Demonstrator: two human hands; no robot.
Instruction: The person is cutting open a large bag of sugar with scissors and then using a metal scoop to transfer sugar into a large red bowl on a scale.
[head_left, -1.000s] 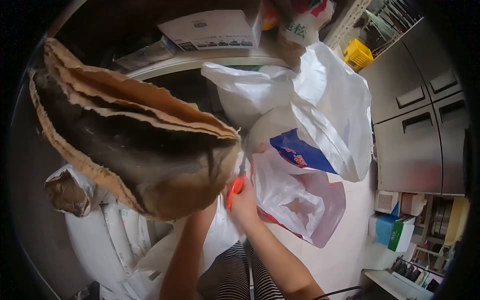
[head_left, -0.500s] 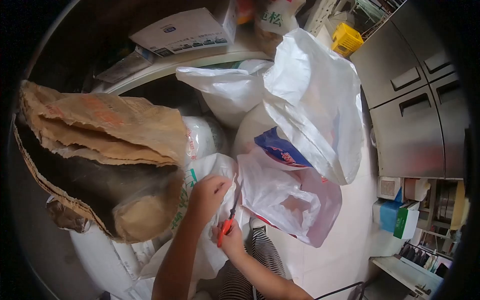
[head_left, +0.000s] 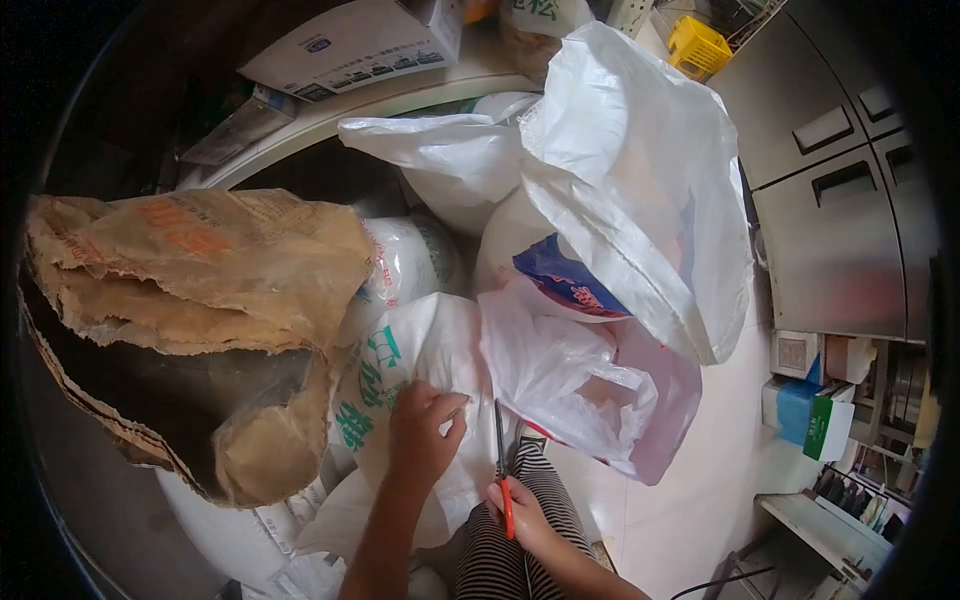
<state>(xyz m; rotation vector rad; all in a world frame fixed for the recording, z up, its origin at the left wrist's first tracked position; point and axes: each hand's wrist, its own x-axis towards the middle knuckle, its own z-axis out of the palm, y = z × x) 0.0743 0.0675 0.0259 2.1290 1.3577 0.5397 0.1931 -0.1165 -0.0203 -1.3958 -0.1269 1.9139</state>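
Note:
A white woven sack (head_left: 440, 340) with green lettering stands in front of me. My left hand (head_left: 425, 435) is at its front face, fingers curled and thumb and forefinger gathering a bit of the white material. In my right hand (head_left: 522, 515) are scissors (head_left: 508, 505) with red handles, their dark blades pointing away from me along the right side of this sack. Just right of the blades lies an opened white and pink plastic bag (head_left: 560, 370), its mouth crumpled. My striped trouser legs (head_left: 495, 560) show beneath both hands.
A torn brown paper sack (head_left: 200, 260) gapes at the left. Behind stand a large open white sack (head_left: 640, 200) and another white sack (head_left: 450, 160). A cardboard box (head_left: 350, 50) sits on the shelf above. Steel cabinets (head_left: 850, 240) and a yellow basket (head_left: 697, 47) are at the right.
The scissors have moved right and down, away from my left hand, and their blades point more straight ahead. My left hand has shifted lower and right over the sack. The view has tilted slightly.

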